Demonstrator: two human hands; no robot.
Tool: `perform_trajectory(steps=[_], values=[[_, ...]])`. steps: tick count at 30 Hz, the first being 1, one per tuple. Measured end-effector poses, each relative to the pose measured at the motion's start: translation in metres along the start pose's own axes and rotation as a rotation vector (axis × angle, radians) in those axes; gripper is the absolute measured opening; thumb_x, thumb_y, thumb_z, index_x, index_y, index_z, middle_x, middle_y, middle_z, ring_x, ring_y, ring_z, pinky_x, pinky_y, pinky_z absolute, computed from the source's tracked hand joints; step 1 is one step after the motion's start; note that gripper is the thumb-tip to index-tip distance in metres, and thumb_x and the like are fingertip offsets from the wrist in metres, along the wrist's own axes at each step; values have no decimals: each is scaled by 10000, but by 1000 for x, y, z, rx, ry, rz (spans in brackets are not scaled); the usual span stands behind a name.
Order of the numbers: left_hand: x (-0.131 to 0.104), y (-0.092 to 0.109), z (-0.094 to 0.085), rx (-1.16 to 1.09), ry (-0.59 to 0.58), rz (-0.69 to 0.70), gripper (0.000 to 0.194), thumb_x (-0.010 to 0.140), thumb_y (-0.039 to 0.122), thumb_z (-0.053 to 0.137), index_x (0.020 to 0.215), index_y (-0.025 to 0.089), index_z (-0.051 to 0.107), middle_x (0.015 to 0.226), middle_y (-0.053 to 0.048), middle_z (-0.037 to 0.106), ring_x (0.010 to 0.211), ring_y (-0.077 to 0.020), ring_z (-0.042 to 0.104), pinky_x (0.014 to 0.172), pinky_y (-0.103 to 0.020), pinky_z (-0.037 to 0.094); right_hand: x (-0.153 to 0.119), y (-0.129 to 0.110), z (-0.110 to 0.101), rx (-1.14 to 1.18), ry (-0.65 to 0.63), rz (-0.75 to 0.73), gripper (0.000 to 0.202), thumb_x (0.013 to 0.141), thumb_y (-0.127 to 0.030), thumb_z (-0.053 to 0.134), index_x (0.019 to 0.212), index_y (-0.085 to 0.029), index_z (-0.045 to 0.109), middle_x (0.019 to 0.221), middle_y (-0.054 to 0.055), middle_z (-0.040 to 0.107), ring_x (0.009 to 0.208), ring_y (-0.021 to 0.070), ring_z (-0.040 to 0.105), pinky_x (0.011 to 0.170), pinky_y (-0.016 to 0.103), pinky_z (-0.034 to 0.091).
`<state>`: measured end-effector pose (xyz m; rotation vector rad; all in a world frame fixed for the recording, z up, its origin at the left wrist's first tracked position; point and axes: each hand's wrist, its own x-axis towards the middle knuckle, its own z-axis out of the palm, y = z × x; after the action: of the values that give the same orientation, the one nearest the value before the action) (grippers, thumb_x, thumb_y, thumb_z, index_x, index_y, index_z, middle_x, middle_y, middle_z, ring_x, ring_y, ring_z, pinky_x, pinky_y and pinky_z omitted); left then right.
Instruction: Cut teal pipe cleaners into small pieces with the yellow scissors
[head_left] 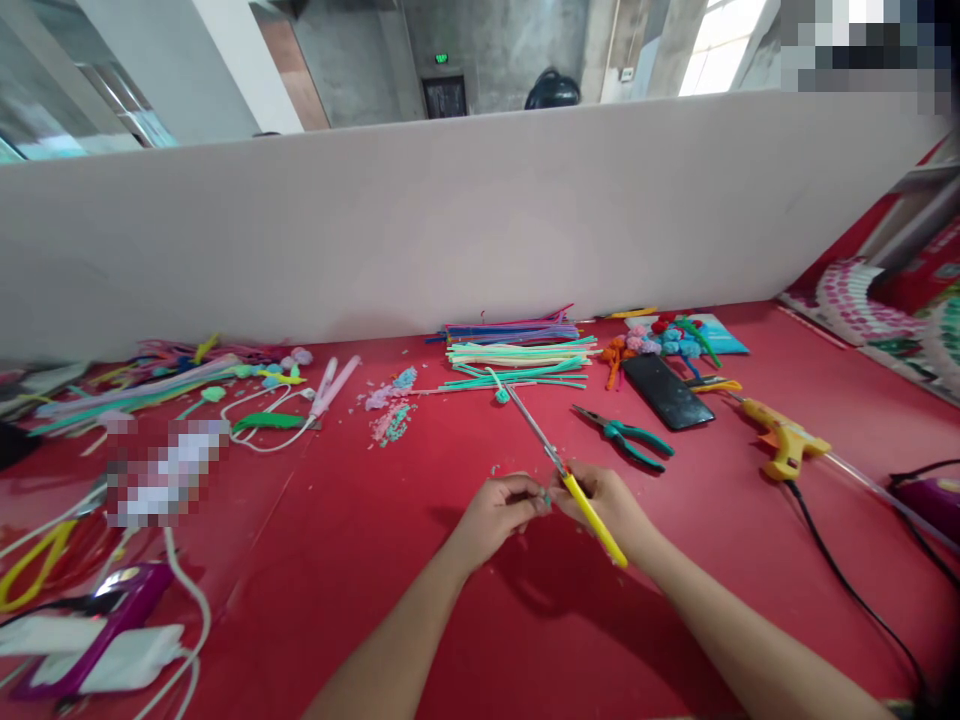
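My right hand [600, 500] is closed around yellow-handled scissors [596, 522], whose long metal blades point away towards the back of the table. My left hand [499, 512] is closed in a pinch, with a tiny teal fuzzy piece [547, 499] at its fingertips. The fingertips of both hands nearly meet at this piece; whether the right fingers also touch it, I cannot tell. Just past the blade tips lies a small green pompom [502, 396] on a pale stem. Behind it are bundled green and cream pipe cleaners [517, 352].
Teal-handled pliers [634, 440], a black phone [667, 390] and a yellow glue gun [787, 438] lie to the right. Fuzzy clippings [391, 425] sit left of centre. Further left are a green-handled knife [270, 421], cords and more pipe cleaners [150, 390]. A white partition [375, 230] stands behind.
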<state>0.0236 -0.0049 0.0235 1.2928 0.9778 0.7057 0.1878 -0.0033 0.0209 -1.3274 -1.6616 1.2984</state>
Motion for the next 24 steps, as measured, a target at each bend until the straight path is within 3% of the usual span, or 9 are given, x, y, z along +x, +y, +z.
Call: perform_trajectory(steps=[7, 13, 21, 24], values=[[3, -6, 3, 236, 160, 137, 186, 664, 310, 569, 719, 135, 600, 663, -10, 480, 606, -102, 425, 544, -208, 317, 3, 8, 3, -33, 53, 26, 112, 635, -251, 471, 600, -173, 399, 508, -67, 313, 469, 59, 307, 417, 181, 238], [2, -8, 3, 332, 179, 161, 146, 669, 275, 555, 696, 145, 617, 652, -17, 525, 611, -114, 457, 554, -212, 332, 3, 9, 6, -122, 91, 6, 119, 599, -251, 488, 586, -171, 401, 510, -63, 327, 494, 63, 290, 431, 182, 216], [1, -6, 2, 199, 186, 109, 111, 645, 241, 568, 689, 150, 612, 643, -14, 540, 595, -114, 461, 553, -213, 340, 2, 5, 6, -299, 100, -45, 209, 640, -340, 498, 578, -171, 392, 492, -64, 314, 482, 59, 240, 426, 186, 194], [2, -2, -1, 53, 263, 104, 109, 627, 250, 589, 629, 141, 591, 601, 5, 514, 572, -98, 446, 539, -203, 336, 1, 4, 3, -334, 109, -71, 238, 657, -385, 498, 600, -168, 416, 501, -60, 331, 473, 58, 263, 424, 184, 198]])
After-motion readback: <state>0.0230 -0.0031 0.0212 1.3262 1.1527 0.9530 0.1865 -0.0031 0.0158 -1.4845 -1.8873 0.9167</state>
